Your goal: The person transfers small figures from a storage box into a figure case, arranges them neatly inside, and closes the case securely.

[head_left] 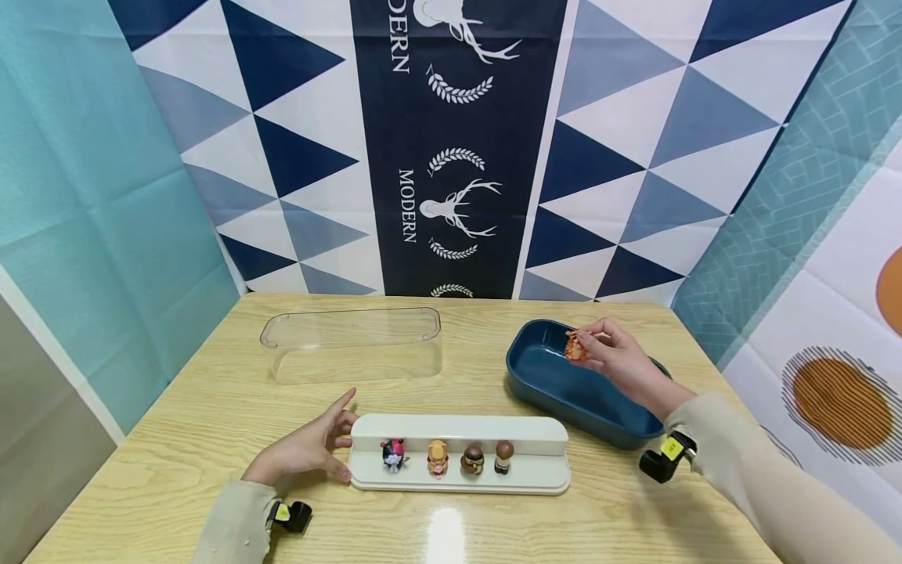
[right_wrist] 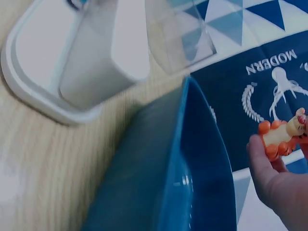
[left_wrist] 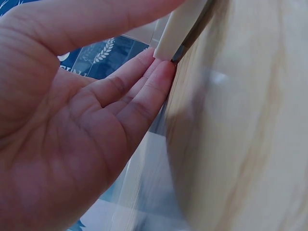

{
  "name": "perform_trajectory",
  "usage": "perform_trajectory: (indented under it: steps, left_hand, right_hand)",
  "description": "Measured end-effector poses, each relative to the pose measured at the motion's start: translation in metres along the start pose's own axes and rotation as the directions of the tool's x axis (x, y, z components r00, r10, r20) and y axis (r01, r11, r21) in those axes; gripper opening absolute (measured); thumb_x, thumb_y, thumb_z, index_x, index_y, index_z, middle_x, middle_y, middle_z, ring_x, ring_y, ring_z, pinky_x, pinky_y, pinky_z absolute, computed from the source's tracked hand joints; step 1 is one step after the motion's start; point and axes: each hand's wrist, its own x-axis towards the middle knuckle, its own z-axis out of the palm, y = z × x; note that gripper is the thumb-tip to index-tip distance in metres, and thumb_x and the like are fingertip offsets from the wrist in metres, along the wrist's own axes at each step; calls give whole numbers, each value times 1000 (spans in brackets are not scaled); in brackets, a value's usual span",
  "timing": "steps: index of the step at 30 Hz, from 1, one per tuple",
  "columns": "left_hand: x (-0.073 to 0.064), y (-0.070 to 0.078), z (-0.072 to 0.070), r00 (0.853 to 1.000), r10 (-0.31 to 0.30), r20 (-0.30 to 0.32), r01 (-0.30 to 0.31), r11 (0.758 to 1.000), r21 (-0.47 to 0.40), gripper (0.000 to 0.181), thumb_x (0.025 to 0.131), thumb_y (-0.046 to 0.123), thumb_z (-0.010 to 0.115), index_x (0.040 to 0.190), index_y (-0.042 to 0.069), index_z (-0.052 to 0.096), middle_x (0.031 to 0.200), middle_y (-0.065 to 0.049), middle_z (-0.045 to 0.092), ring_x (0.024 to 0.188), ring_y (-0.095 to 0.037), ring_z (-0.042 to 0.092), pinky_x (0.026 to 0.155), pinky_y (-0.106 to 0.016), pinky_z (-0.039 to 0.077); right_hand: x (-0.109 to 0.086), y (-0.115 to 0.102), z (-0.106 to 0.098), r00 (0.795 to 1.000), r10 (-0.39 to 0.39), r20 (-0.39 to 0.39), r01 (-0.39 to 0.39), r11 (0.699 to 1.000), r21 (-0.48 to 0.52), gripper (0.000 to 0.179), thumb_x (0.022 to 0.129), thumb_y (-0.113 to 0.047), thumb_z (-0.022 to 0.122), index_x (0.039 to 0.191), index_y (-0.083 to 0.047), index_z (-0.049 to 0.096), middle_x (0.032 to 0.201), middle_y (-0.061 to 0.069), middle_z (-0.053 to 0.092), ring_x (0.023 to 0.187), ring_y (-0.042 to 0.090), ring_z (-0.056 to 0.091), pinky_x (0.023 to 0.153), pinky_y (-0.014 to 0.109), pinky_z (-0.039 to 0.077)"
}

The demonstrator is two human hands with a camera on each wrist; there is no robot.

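My right hand (head_left: 620, 362) pinches a small orange-and-cream tiger figurine (right_wrist: 278, 138) between thumb and fingers, above the far part of the blue tub (head_left: 524, 385). My left hand (head_left: 306, 442) is at the left end of the white display stand (head_left: 524, 479), thumb by its front corner and index finger pointing away. In the left wrist view, fairly straight fingertips (left_wrist: 161, 72) touch the stand's edge. Along the stand's step stand a black-and-pink figurine (head_left: 393, 455), a yellow-orange one (head_left: 438, 460), a brown owl-like one (head_left: 472, 460) and a brown-headed one (head_left: 503, 457).
A clear plastic cover (head_left: 355, 345) lies at the back left of the wooden table (head_left: 176, 439). The tub stands right of the display stand, close to its right end. A patterned cloth (head_left: 458, 157) hangs behind the table.
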Motion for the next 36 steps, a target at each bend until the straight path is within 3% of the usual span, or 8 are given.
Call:
perform_trajectory:
  steps: [7,13,20,36]
  left_hand:
    - [-1,2,0,1000,13,1,-13,1000,-7,129,66,-23,75,151,-6,-20,130,-27,45,127,-53,44,112,-57,35]
    - [0,2,0,1000,21,5,-21,1000,2,128,67,-22,76,151,-6,-20,129,-27,46,127,-52,44,112,-53,37]
    - [0,0,-1,1000,6,-5,-6,1000,3,129,67,-21,76,151,-5,-19,130,-26,45,127,-52,43,112,-57,34]
    - [0,0,-1,1000,-17,-9,17,1000,-1,130,67,-21,76,152,-3,-20,132,-27,44,128,-52,43,112,-54,36]
  right_hand:
    - [-11,-3,16,999,14,-35,-10,993,118,9,105,-17,50,107,-8,50,113,3,55,92,10,68,89,26,57]
    - [-17,-5,25,998,46,-31,-43,995,87,10,104,-18,52,108,-9,52,118,4,55,97,11,67,91,28,57]
    - [-28,-3,30,999,40,-26,-36,990,136,5,102,-12,55,99,-10,58,113,-1,61,97,11,67,87,29,59]
    - [-45,10,44,1000,21,-1,-21,1000,8,5,100,-7,59,97,-2,59,105,2,67,94,13,69,81,36,61]
